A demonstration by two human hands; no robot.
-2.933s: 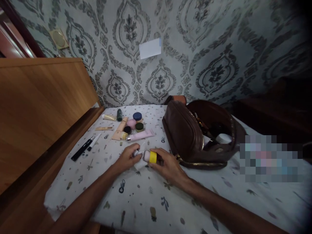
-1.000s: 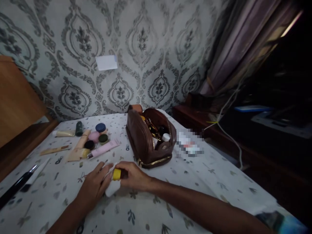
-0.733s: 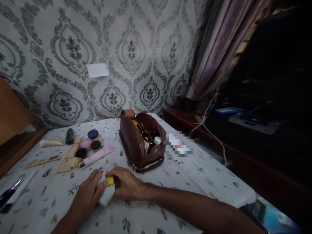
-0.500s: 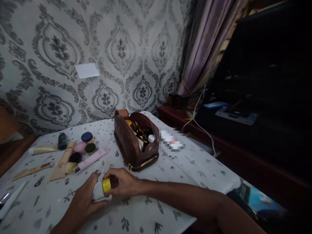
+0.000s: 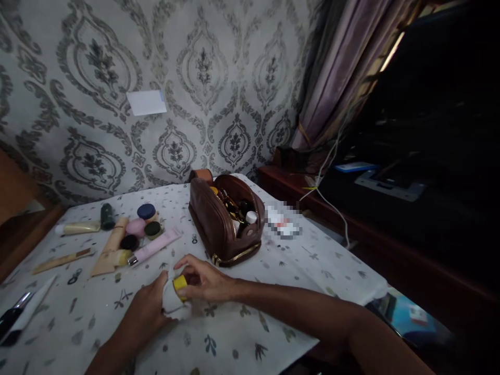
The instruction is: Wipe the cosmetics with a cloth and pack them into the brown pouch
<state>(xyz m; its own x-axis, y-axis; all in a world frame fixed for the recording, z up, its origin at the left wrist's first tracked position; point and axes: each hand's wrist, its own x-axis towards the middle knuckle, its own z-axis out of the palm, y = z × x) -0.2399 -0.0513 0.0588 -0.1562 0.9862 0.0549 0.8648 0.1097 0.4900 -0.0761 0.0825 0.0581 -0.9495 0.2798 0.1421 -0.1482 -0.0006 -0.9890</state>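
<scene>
At the near middle of the cloth-covered table, my left hand (image 5: 146,304) is closed around a crumpled white cloth or tissue (image 5: 172,301). A small yellow container (image 5: 180,287) pokes out of the white wrap, its kind partly hidden. My right hand (image 5: 205,279) pinches its side between thumb and fingers, with the index finger lifted over it. Just beyond both hands stands a brown leather toiletry bag (image 5: 211,224), unzipped, with bottles and a white-capped container (image 5: 251,216) inside.
Left of the bag lie a pink tube (image 5: 158,246), a blue-lidded jar (image 5: 146,211), a dark green bottle (image 5: 107,216), a beige tube (image 5: 80,227) and several other cosmetics. A brush (image 5: 62,260) lies farther left. A white cable (image 5: 332,208) hangs along the dark red furniture at right.
The view has shifted, so everything sits slightly right. My right index finger has lifted, and the yellow container has tilted a little within the white wrap.
</scene>
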